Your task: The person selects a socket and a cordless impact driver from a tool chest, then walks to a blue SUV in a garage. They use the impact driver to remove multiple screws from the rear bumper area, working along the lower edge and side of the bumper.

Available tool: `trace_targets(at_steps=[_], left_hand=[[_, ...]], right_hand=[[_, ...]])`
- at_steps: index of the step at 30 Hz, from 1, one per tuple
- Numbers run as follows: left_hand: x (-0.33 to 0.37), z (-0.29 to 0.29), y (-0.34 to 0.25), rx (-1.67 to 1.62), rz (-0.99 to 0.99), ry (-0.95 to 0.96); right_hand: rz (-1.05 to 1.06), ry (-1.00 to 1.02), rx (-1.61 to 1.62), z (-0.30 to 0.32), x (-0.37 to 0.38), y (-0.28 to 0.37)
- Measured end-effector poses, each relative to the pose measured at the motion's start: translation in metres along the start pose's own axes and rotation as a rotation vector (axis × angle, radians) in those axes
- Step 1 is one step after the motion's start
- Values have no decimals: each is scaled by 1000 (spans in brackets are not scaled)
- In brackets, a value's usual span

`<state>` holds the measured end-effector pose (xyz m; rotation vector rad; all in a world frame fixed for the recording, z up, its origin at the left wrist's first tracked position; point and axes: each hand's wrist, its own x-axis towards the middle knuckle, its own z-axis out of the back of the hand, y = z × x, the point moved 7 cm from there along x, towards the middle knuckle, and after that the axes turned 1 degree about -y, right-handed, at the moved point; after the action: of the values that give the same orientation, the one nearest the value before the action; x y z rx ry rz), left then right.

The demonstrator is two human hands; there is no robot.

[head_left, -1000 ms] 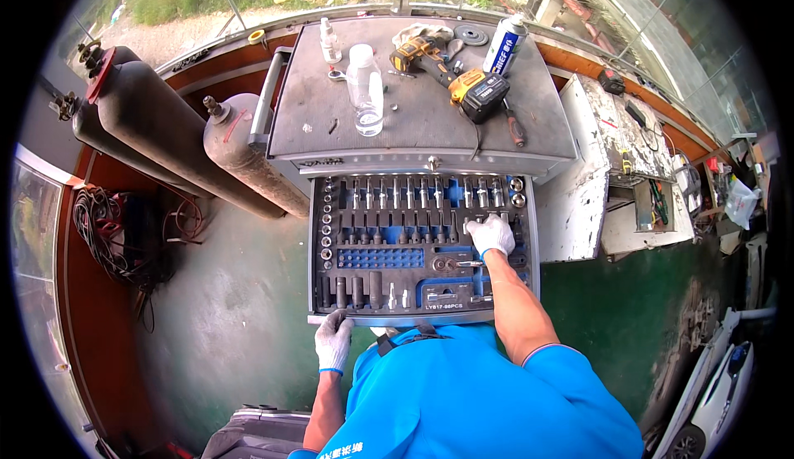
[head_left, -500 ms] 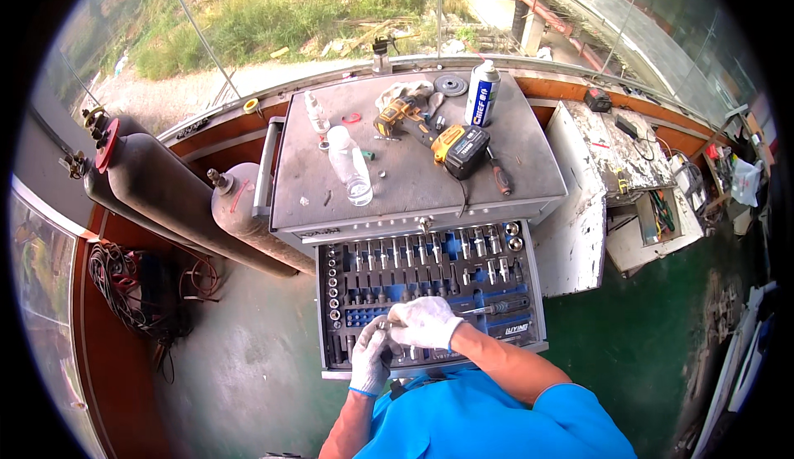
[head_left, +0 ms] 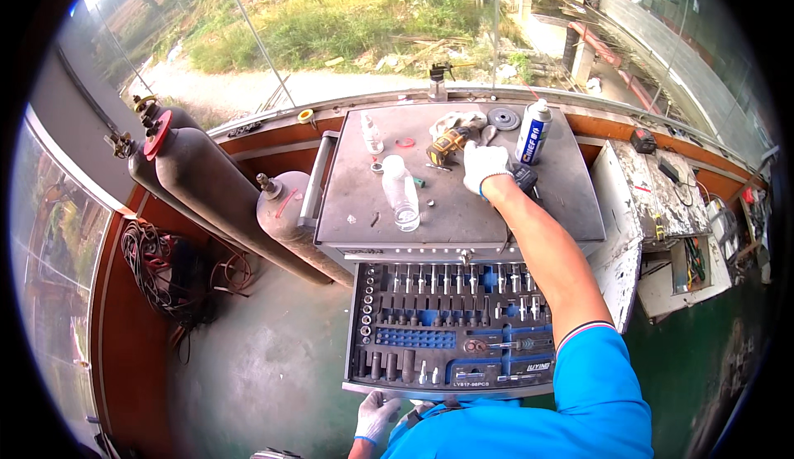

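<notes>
My right hand (head_left: 486, 167), in a white work glove, is reached out over the cabinet top. It closes over the handle of a yellow and black cordless drill (head_left: 449, 145) that lies on its side, hiding the grip and part of the battery. My left hand (head_left: 377, 416), gloved too, is low at the front edge of the pulled-out drawer (head_left: 463, 392). Its fingers are bent together; whatever is in them is too small to make out. A socket set (head_left: 418, 339) with sockets, bits and a ratchet fills the drawer.
On the cabinet top (head_left: 331, 219) stand a clear bottle (head_left: 400, 196), a small spray bottle (head_left: 371, 135) and a blue and white spray can (head_left: 534, 132). Gas cylinders (head_left: 211, 186) lean at left. A worn white cabinet (head_left: 616, 198) is at right.
My hands have parted. The right moved up and forward from above the drawer to the drill; the left drew back to the drawer's front edge. The view has shifted, so the scene sits further right.
</notes>
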<state>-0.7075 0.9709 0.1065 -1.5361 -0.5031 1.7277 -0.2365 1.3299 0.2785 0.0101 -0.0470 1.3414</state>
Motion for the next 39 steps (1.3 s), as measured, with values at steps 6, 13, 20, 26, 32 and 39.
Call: trace_targets(at_steps=[6, 13, 20, 26, 32, 39], left_hand=[[4, -16, 11, 491, -273, -141], [1, -22, 7, 692, -401, -144], [14, -26, -6, 696, -477, -120], [50, -42, -43, 709, -516, -116], [104, -59, -76, 652, -566, -97], [153, -64, -118, 250, -607, 28]], right_hand=[[-137, 107, 173, -14, 18, 1], [-127, 30, 227, 72, -42, -8], [52, -237, 694, 146, -182, -48], [-181, 0, 1091, 91, -299, -68], [-167, 148, 1078, 14, -393, -54], [-88, 224, 886, -53, -455, -36]])
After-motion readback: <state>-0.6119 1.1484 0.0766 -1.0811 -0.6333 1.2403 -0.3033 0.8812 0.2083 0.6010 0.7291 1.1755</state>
